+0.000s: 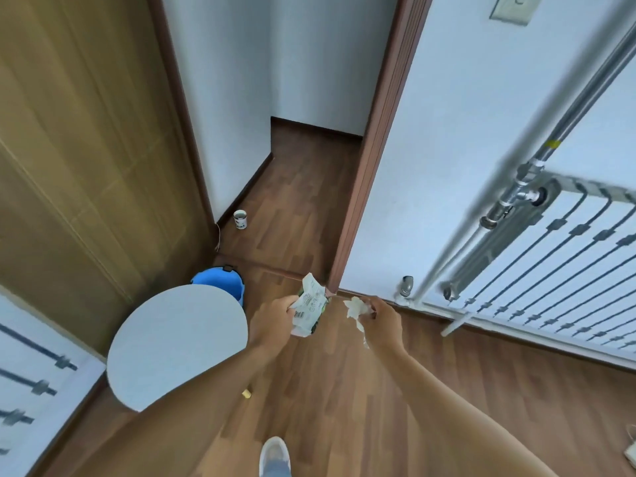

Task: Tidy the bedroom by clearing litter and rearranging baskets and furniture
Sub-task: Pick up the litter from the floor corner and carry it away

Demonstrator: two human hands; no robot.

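Observation:
My left hand (272, 318) grips a crumpled white and green wrapper (309, 306) at chest height over the wooden floor. My right hand (383, 321) pinches a crumpled white tissue (356, 309) just right of the wrapper. Both hands are in front of the doorway. A blue bucket (220, 280) stands on the floor to the left of my hands, partly hidden behind a round white table top (172, 346). A small white can (240, 220) sits on the hallway floor beyond the threshold.
An open brown door (86, 149) fills the left. A white wall with metal pipes (516, 187) and a railing (568, 270) runs along the right. A small yellowish scrap (246, 393) lies on the floor under my left forearm. My shoe (274, 456) shows at the bottom.

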